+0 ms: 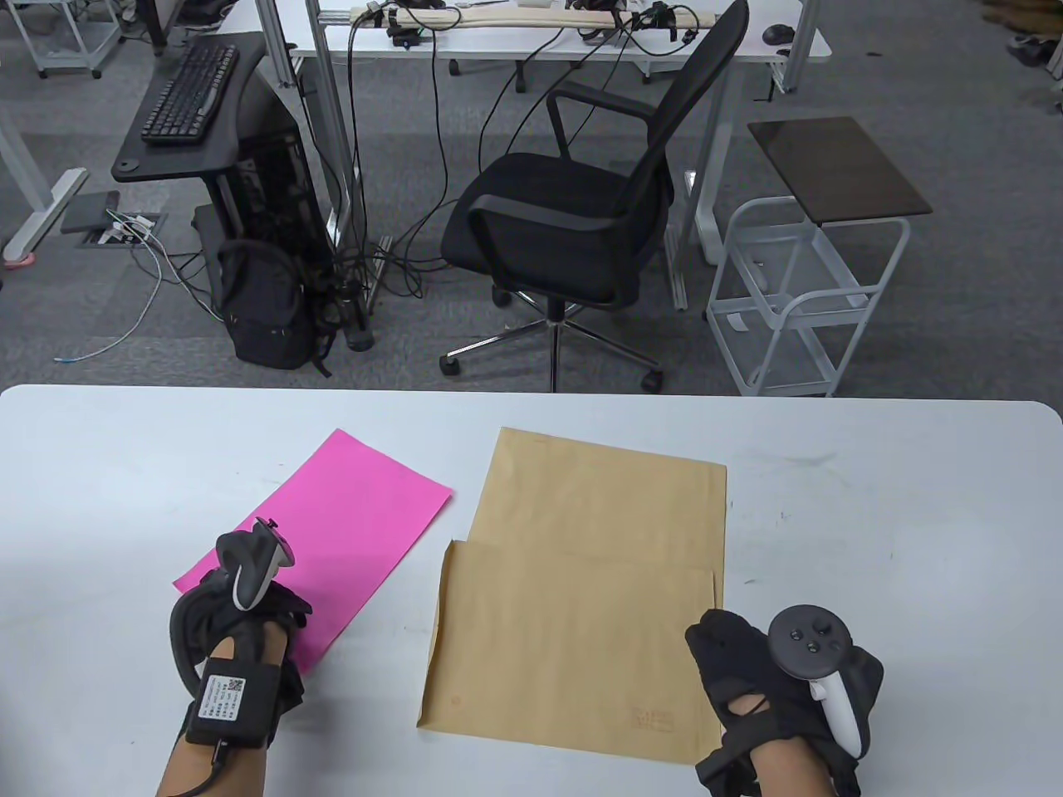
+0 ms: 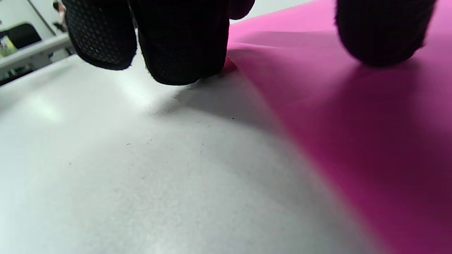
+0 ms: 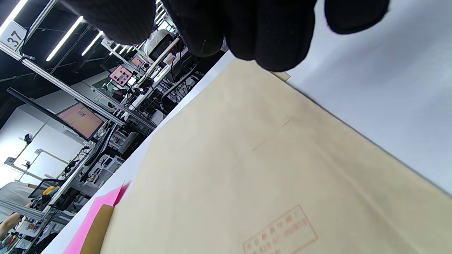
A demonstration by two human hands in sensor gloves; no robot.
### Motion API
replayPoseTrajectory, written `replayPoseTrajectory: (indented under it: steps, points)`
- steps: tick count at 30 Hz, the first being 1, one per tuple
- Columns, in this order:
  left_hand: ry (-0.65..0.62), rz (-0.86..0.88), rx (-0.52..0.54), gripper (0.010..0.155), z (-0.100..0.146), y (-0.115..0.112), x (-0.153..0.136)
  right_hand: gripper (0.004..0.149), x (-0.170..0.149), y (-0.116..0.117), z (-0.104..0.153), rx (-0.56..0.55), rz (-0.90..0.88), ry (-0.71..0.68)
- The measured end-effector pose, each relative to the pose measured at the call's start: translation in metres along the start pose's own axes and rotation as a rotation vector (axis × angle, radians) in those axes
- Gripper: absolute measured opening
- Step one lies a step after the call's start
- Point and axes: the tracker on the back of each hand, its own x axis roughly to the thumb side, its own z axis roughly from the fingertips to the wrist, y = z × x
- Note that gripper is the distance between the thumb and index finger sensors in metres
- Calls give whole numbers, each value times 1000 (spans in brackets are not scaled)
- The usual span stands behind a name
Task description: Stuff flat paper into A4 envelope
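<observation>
A pink sheet of paper (image 1: 332, 531) lies flat on the left of the white table (image 1: 913, 540). Two brown A4 envelopes lie in the middle: the near one (image 1: 565, 647) overlaps the far one (image 1: 598, 498). My left hand (image 1: 266, 606) is at the pink sheet's near left corner. In the left wrist view a fingertip (image 2: 183, 53) touches the table at the sheet's edge (image 2: 353, 123) and the thumb (image 2: 381, 31) hovers over the sheet. My right hand (image 1: 731, 656) rests at the near envelope's right edge. Its fingers (image 3: 268, 35) hang over the envelope (image 3: 247, 158), holding nothing.
Beyond the table's far edge stand a black office chair (image 1: 573, 216) and a white wire cart (image 1: 805, 299). Bare table surface lies right of the envelopes and left of the pink sheet.
</observation>
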Motion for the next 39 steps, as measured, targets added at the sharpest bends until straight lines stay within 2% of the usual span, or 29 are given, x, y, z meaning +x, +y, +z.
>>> replayPoseTrajectory:
  steps: [9,14,17,19,21,23,28,31,37,39]
  points:
    - [27,148,36,108,-18,-3,-15,57,-5,-1,-1,2,3,8]
    - [46,272,139,96,-30,-5,-33,57,-9,-1,-2,16,-17,26]
    - [27,462,57,87,-40,-7,-49,57,-10,-2,-2,-12,7,54]
    - [-16,566,2,71,-44,-6,-61,57,-11,-2,-3,-15,26,55]
    - [-110,659,40,55,-46,-1,-72,57,-10,0,-3,-15,46,55]
    - [-193,674,61,48,-44,8,-82,57,-10,1,-4,-17,87,45]
    - [-396,876,155,45,-29,34,-107,57,-9,8,-5,-18,194,57]
    - [-469,940,236,44,-14,46,-122,58,-7,13,-5,-9,268,37]
    - [-576,1034,302,43,2,54,-139,65,-4,37,-7,86,451,0]
    - [-588,1062,313,42,6,57,-144,70,0,48,-5,75,563,22]
